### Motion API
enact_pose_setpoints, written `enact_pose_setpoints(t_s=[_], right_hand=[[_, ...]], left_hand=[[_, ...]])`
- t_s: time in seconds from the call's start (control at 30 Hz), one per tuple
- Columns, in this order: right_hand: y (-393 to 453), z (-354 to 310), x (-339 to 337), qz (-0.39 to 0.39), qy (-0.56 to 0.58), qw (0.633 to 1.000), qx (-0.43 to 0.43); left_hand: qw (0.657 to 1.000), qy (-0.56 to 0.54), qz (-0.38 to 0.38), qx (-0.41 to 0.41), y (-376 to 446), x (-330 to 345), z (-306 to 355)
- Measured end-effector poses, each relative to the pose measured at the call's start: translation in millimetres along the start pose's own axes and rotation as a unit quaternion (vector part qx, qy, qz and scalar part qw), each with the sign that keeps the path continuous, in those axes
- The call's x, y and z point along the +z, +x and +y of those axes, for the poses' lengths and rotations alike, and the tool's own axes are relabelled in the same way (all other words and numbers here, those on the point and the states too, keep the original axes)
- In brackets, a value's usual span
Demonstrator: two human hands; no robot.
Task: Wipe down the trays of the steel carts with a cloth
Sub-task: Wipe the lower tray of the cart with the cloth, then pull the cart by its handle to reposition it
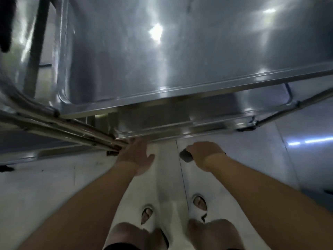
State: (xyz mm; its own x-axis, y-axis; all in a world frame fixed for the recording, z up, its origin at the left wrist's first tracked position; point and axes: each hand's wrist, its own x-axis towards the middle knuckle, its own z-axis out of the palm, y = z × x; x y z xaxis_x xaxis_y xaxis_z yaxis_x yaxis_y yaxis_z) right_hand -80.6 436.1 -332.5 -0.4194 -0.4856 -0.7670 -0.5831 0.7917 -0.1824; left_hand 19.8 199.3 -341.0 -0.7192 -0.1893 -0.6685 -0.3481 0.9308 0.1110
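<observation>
The whole view is soft with motion blur. The top tray of the steel cart runs off the far and right edges, so its full extent cannot be seen. The left hand has its fingertips hidden under the lower tray's rim. The right hand covers most of a dark cloth; only a blurred wad shows. A dark shape at far left is cut off and unidentifiable.

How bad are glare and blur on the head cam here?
Head view: strong ceiling-light glare spots on the top tray and a streak on the floor at right; overall dim and soft, motion blur smearing the cart frame; wide-angle bending of the tray rim; left hand and right hand soft, and the dark cloth it grips is a featureless blob.
</observation>
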Motion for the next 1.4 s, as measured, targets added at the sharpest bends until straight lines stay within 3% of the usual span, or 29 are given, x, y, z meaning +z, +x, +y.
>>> enact_pose_setpoints(t_s=[0.07, 0.37, 0.53, 0.93, 1.13, 1.4], right_hand=[[-45.7, 3.2, 1.5, -0.042, 0.025, 0.998, 0.042], [-215.4, -41.9, -45.8, 0.074, 0.103, 0.985, 0.114], [-285.3, -63.2, -89.0, 0.030, 0.128, 0.977, 0.168], [-453.5, -84.1, -98.3, 0.210, 0.179, 0.924, 0.265], [-515.6, -39.8, -69.1, 0.277, 0.236, 0.878, 0.312], [-587.2, 83.5, -14.3, 0.334, 0.278, 0.823, 0.366]], left_hand=[[0.999, 0.001, -0.041, -0.003, -38.8, -15.2, 19.8], [0.999, 0.025, 0.004, 0.028, -207.2, -97.6, 67.9], [0.997, 0.030, 0.033, 0.062, -258.8, -136.0, 72.9], [0.965, 0.096, 0.099, 0.224, -331.8, -188.6, 139.3], [0.934, 0.157, 0.104, 0.305, -354.6, -192.6, 226.3], [0.890, 0.191, 0.129, 0.393, -354.8, -186.3, 395.5]])
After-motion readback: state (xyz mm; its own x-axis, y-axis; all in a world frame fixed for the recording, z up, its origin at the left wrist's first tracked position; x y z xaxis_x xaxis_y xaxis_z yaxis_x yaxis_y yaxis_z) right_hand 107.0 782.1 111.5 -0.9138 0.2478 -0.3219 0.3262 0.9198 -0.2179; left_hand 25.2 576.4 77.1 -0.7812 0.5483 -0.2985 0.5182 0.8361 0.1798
